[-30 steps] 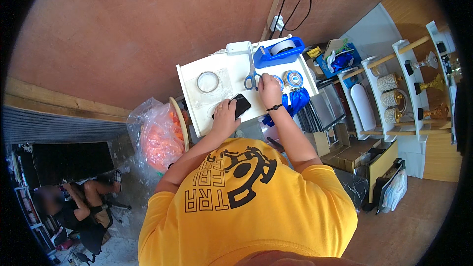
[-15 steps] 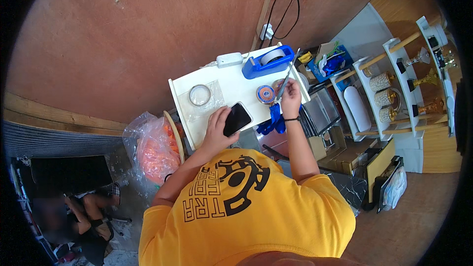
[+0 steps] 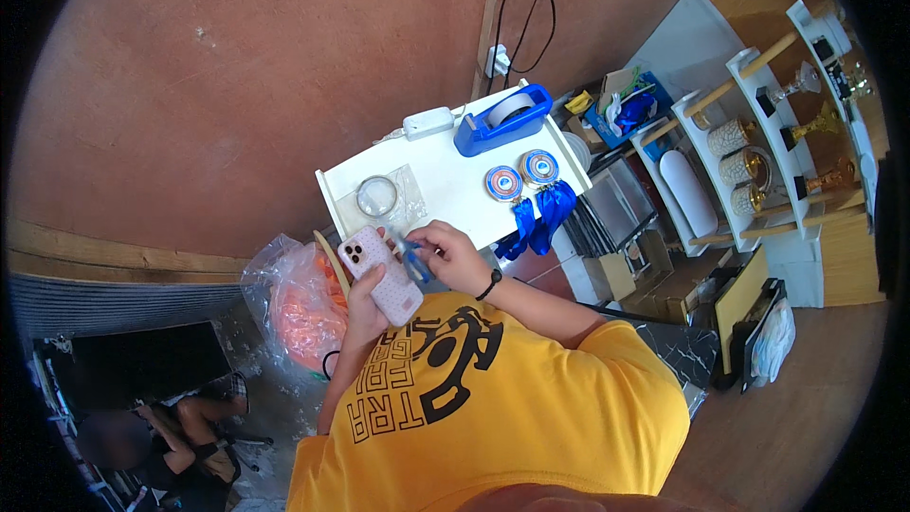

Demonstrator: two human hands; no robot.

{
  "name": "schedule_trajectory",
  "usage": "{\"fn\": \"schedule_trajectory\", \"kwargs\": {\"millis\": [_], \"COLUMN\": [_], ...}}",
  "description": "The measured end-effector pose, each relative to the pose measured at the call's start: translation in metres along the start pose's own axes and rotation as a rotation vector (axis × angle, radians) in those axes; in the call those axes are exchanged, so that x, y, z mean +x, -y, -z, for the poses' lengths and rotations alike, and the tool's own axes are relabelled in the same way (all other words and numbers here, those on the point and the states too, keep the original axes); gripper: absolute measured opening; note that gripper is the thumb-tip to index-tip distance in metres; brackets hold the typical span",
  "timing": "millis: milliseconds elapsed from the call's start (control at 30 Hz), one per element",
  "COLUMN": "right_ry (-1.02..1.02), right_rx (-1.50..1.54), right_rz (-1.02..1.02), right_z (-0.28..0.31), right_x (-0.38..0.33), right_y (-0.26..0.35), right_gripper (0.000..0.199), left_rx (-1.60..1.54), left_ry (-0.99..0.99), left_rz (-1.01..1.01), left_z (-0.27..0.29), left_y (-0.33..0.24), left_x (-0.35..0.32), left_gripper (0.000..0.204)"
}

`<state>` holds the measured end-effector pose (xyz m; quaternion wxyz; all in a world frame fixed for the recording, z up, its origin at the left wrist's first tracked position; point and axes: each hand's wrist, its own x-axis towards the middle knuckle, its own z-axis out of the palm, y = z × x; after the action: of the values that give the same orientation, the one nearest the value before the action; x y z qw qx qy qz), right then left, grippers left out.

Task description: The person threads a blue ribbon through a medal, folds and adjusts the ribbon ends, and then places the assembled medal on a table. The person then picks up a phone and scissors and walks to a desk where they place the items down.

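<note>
- Resting in the left hand [image 3: 364, 301], a phone [image 3: 390, 283] with a pale pink, patterned back is held tilted, back and lenses turned up, by the near left corner of the white table [image 3: 460, 192].
- The phone is clasped with the thumb laid over its back near one long edge; the other fingers are mostly hidden behind it, so their spread cannot be told.
- By the right hand [image 3: 457, 256], blue-handled scissors [image 3: 415, 264] are held close against the phone; its fingers are curled in on the handles, though blur hides whether a loop is threaded.
- The phone is judged light, stiff, somewhat slippery and breakable if dropped; it is best gripped by both long edges, clear of the lenses.
- The scissors are judged rigid but hinged, best taken by the loops.
- On the table, medals [image 3: 503, 184] with blue ribbons [image 3: 555, 207] and a blue tape dispenser [image 3: 476, 138] are set.
</note>
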<state>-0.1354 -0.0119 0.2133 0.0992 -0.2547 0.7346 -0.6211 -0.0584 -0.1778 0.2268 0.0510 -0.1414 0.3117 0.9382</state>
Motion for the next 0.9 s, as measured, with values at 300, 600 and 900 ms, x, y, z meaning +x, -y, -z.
{"fn": "schedule_trajectory", "kwargs": {"millis": [300,600,900], "right_ry": [0.150,-0.834,-1.164], "right_rx": [-0.182,-0.184,-0.414], "right_rz": [0.187,-0.209,-0.341], "right_z": [-0.021,0.019,0.029], "right_x": [0.000,0.063,0.140], "right_y": [0.027,-0.092,-0.142], "right_gripper": [0.019,0.053,0.068], "left_rx": [0.068,0.012,0.008], "left_ry": [-0.114,-0.147,-0.169], "left_rz": [-0.098,0.045,0.016], "left_z": [-0.003,0.005,0.005], "left_y": [-0.002,-0.005,-0.009], "left_x": [-0.006,-0.023,-0.038], "left_gripper": [0.059,0.068,0.071]}}
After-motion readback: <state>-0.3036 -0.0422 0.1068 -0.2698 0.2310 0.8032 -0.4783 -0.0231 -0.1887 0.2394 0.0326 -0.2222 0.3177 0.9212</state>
